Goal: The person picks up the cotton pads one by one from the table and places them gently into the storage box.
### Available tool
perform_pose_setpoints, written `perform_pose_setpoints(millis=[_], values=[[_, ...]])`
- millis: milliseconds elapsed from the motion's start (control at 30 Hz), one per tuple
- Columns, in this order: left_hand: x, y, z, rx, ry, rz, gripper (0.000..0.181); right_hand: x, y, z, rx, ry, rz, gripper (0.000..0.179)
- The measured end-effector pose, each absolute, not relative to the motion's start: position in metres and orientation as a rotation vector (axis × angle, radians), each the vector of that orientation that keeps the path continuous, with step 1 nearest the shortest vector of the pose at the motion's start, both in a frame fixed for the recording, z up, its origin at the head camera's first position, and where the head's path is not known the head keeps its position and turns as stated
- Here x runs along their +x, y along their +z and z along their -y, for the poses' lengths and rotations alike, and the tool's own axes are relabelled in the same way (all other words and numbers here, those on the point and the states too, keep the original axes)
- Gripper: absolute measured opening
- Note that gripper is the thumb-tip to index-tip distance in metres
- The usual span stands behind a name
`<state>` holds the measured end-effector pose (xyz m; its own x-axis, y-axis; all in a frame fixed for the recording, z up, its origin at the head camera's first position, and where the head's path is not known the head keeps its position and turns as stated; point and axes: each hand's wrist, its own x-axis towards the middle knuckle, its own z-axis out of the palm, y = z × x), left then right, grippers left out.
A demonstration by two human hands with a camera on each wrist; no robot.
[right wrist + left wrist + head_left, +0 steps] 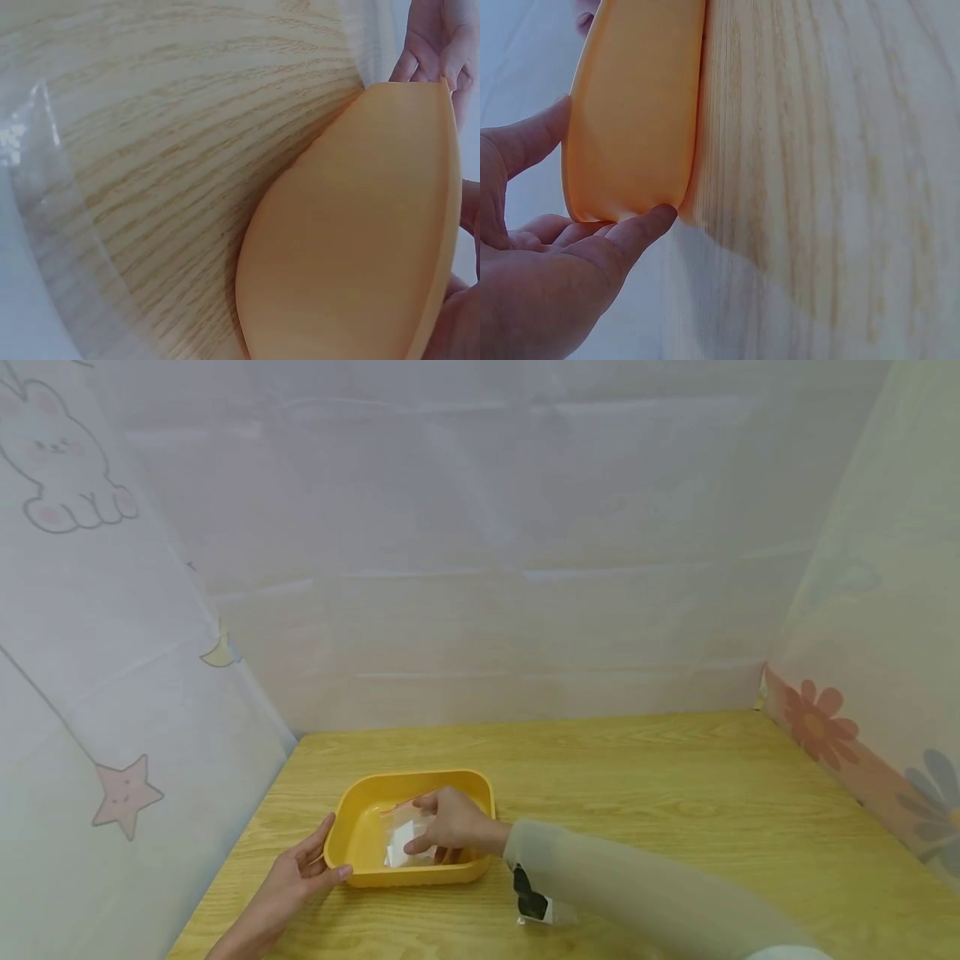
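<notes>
2 hands are working at 1 yellow tub (360,835) sitting in the lower left of the head view, on the wooden surface (675,793). The left hand (296,872) is resting against the tub's near left corner with fingers (641,229) fairly straight and spread, thumb on one side of the wall and fingertip on the other, bracing rather than gripping. The right hand (450,822) is reaching down into the tub from the right, its fingers curling on a clear plastic bag (405,839) with something white inside; the bag is lying in the tub's middle, touching the floor of it as far as I can tell.

To do this well, I would judge that the bracing hand should be keeping the light tub from sliding while the other is pinching the slippery film firmly near its edge, lifting straight up so it clears the rim.

Apart from that 1 bag, the tub is holding nothing that I can see. A small dark item (534,906) is lying on the surface beside the sleeve (637,893).
</notes>
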<state>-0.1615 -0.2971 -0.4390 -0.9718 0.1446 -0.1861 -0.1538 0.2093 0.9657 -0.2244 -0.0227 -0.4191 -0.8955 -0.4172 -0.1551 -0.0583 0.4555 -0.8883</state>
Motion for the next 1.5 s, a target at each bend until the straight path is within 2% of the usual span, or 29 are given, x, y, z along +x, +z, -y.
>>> perform_pose_setpoints(millis=[233,367,567,733,900,1100,1267,1500], values=[[-0.161,-0.438,0.297,0.0,1.85,-2.235,0.095,-0.219,-0.408,0.014,-0.424,-1.289,-2.452,0.07],[-0.161,-0.438,0.297,0.009,1.86,-2.227,0.095,-0.217,-0.396,0.0,-0.54,-1.19,-2.546,0.065],[-0.161,-0.439,0.297,0.015,1.864,-2.225,0.094,-0.218,-0.37,-0.036,-0.704,-1.214,-2.608,0.045],[-0.16,-0.439,0.298,0.007,1.842,-2.245,0.094,-0.214,-0.364,-0.082,-0.781,-1.154,-2.655,0.042],[-0.16,-0.438,0.3,-0.001,1.812,-2.268,0.094,-0.208,-0.386,-0.123,-0.886,-0.98,-2.667,0.051],[-0.161,-0.437,0.3,0.003,1.813,-2.269,0.094,-0.184,-0.423,-0.151,-0.868,-0.779,-2.667,0.067],[-0.161,-0.437,0.3,0.009,1.813,-2.277,0.094,-0.171,-0.442,-0.162,-0.943,-0.697,-2.694,0.072],[-0.162,-0.437,0.3,-0.004,1.815,-2.263,0.095,-0.176,-0.447,-0.182,-0.97,-0.688,-2.746,0.07]])
